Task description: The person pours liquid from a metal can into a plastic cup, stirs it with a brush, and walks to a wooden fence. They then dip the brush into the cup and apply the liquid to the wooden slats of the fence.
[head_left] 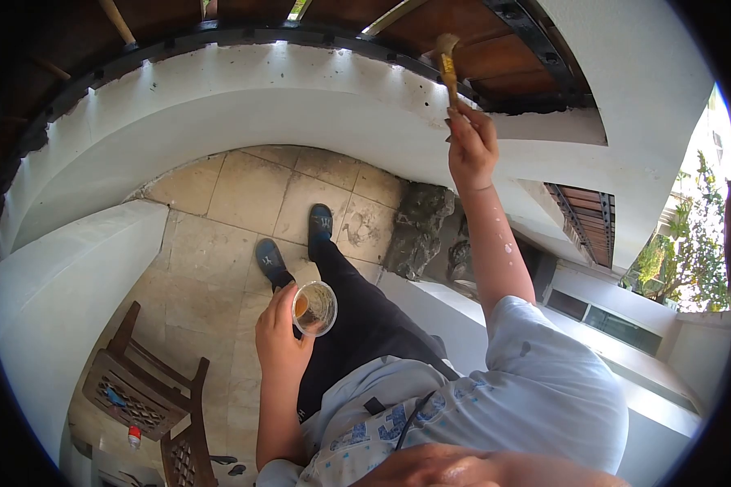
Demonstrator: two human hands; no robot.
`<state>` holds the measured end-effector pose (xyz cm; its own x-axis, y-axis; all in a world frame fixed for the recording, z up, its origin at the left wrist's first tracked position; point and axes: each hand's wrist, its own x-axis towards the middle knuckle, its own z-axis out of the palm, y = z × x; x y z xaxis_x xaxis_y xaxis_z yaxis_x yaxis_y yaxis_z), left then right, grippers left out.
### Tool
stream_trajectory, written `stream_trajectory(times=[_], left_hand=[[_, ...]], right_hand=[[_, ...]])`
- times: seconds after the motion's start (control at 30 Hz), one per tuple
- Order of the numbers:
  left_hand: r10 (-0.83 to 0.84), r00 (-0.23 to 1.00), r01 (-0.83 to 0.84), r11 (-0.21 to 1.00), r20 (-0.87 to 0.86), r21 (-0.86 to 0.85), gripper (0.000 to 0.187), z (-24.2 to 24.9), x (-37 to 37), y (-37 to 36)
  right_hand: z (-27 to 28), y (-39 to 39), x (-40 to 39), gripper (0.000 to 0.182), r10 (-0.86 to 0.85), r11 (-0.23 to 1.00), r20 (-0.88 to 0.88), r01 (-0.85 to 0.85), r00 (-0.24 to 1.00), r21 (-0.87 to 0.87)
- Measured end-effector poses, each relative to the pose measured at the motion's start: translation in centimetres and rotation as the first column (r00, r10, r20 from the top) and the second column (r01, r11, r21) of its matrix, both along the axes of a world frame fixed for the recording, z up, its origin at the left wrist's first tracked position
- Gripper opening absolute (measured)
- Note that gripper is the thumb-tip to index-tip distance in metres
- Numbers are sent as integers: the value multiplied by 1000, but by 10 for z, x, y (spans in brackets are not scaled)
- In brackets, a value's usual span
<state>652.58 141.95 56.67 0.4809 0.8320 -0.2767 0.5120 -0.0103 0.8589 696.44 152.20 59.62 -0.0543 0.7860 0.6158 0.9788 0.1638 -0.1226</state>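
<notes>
My right hand [473, 144] is raised at the upper right, its fingers wrapped round the handle of a paintbrush [448, 66]. The bristles point up and overlap the brown wooden panels [495, 61] set in a black metal frame [300, 34]. Lower down, in front of my legs, my left hand [283, 329] grips a clear plastic cup [323, 310] by its side. A little amber liquid shows inside the cup. White paint-like spots mark my right forearm.
A curved white wall [244, 105] runs below the panels. Carved wooden chairs [138, 390] stand at lower left, with a small red-and-white container [134, 437] by them. Rough dark rock [418, 227] sits beside the tiled floor [248, 187]. Plants [682, 243] grow outside at right.
</notes>
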Motion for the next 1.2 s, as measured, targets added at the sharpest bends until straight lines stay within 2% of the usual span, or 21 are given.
stream_trajectory(times=[0.03, 0.1, 0.2, 0.33, 0.4, 0.57, 0.63, 0.67, 0.73, 0.77, 0.8, 0.83, 0.87, 0.9, 0.93, 1.0, 1.03, 1.07, 1.13, 1.17, 1.2], left_hand=[[4, 1000, -4, 1000, -2, 2, 76, 0, 0, -1], [8, 1000, -8, 1000, -9, 7, 76, 1, -1, -3], [11, 1000, -11, 1000, -6, 2, 76, 5, -1, -6], [24, 999, -23, 1000, -34, 19, 76, 10, -1, -11], [31, 999, -30, 999, -38, 26, 76, 15, -1, -14], [55, 997, -51, 996, -53, 68, 76, 31, 2, -31], [84, 994, -76, 991, -68, 111, 77, 39, 4, -43], [112, 991, -105, 990, -72, 96, 75, 43, 5, -50], [130, 987, -120, 988, -100, 97, 75, 51, 9, -66], [178, 980, -172, 983, -85, 65, 75, 55, 13, -77], [223, 972, -221, 975, -72, 34, 76, 60, 18, -87], [210, 974, -206, 977, -89, 57, 76, 68, 24, -94], [250, 967, -250, 968, -53, 2, 75, 76, 32, -101], [292, 956, -292, 955, -19, -56, 74, 83, 40, -106], [279, 960, -280, 959, -30, -36, 74, 84, 48, -111], [365, 917, -355, 931, 164, -84, 83, 84, 66, -119], [371, 902, -369, 928, 219, -52, 86, 89, 78, -119], [373, 891, -378, 925, 260, -30, 89, 93, 90, -116], [412, 862, -400, 911, 296, -102, 91, 121, 120, -107], [389, 887, -376, 921, 250, -102, 91, 138, 130, -103], [320, 910, -331, 944, 263, -1, 89, 153, 146, -95]], right_hand=[[-2, -1, 2, 34, 4, 1000, -2, -4, 1000, 2], [6, 3, -11, 30, -64, 967, -340, -27, 938, -255], [8, 10, -8, 28, -17, 983, -412, -60, 911, -173], [24, 14, 1, 30, 58, 986, -264, -97, 963, -136], [36, 14, 1, 30, -7, 999, -92, 10, 996, 40], [24, 2, 3, 32, 12, 973, -51, 0, 999, 229], [10, -3, 4, 32, 27, 991, -81, -16, 996, 132], [11, -2, 0, 32, 42, 988, -97, -27, 994, 151], [12, -12, -8, 29, 66, 989, -157, -85, 985, -120], [10, -19, -8, 24, -25, 968, -252, -40, 967, -249], [12, -31, -5, 24, -33, 971, -272, -34, 962, -238], [16, -45, -4, 24, 30, 973, -423, -122, 906, -193], [25, -56, -4, 23, 102, 971, -556, -205, 825, -126], [37, -75, -6, 26, 144, 971, -579, -227, 802, -72], [50, -97, -8, 26, 142, 975, -590, -215, 795, -54], [78, -150, -17, 29, 92, 958, -929, -287, 358, -15], [93, -174, -21, 29, 102, 948, -983, -316, 153, 49], [114, -200, -22, 31, 28, 940, -998, -338, -53, 44], [139, -247, -19, 33, -57, 933, -977, -359, -205, 21], [151, -262, -17, 35, -33, 927, -985, -374, -171, 33], [161, -273, -16, 35, -7, 927, -991, -373, -136, 45]])
